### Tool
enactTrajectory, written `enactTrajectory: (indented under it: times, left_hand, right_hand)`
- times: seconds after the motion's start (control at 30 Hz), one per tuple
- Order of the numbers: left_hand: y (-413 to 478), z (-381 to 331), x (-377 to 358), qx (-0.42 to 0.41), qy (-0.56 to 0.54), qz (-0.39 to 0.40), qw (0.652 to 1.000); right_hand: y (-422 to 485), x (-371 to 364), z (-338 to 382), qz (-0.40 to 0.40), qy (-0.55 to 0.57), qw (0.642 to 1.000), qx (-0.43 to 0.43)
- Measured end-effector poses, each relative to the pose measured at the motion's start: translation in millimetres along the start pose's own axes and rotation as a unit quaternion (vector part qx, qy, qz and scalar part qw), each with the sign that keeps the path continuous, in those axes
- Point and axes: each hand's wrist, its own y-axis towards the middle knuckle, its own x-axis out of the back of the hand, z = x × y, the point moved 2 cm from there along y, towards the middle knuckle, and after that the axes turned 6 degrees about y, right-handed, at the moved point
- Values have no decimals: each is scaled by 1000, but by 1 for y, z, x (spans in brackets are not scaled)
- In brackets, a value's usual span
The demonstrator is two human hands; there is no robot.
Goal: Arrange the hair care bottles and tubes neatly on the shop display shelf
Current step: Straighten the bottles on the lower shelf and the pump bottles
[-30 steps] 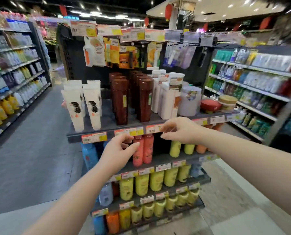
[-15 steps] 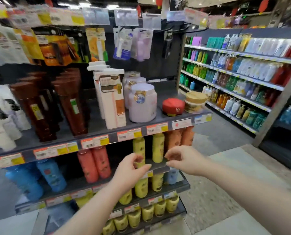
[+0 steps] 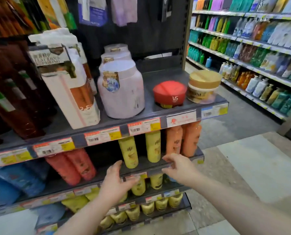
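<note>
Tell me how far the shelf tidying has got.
Done, seemingly: on the top shelf the lilac jars, red VS jar and gold-lidded jar stand upright near the front. In hand: the left hand is open just below the two yellow bottles. The right hand is at the second shelf front edge. Neither holds a bottle. Left: the yellow bottles stand apart, with a gap beside the red bottles, which probably needs closing.

The yellow bottles [image 3: 128, 152] look like smooth, glossy plastic. The shelf [image 3: 151, 106] is matt dark grey, probably painted metal. The red jar [image 3: 169, 94] has a satiny plastic lid, and the price labels [image 3: 102, 136] are paper.
</note>
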Motion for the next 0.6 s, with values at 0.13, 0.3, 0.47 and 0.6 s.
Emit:
enactTrajectory:
  times: [0.13,0.3,0.47,0.6]
  left_hand:
    - [41,15,-29,11,-15,6,1000]
    - [90,22,-53,-7,-58,-48,997]
    - [136,44,-71,60,-147,-104,982]
    - [148,47,-82,49,-177,-114,976]
  right_hand:
    - [35,-23,-20,1,-13,1000,-21]
    - [82,-59,-43,-20,36,999,-6]
    - [126,-101,-67,-108,109,988,-6]
    - [143,-110,-70,-177,136,974,-25]
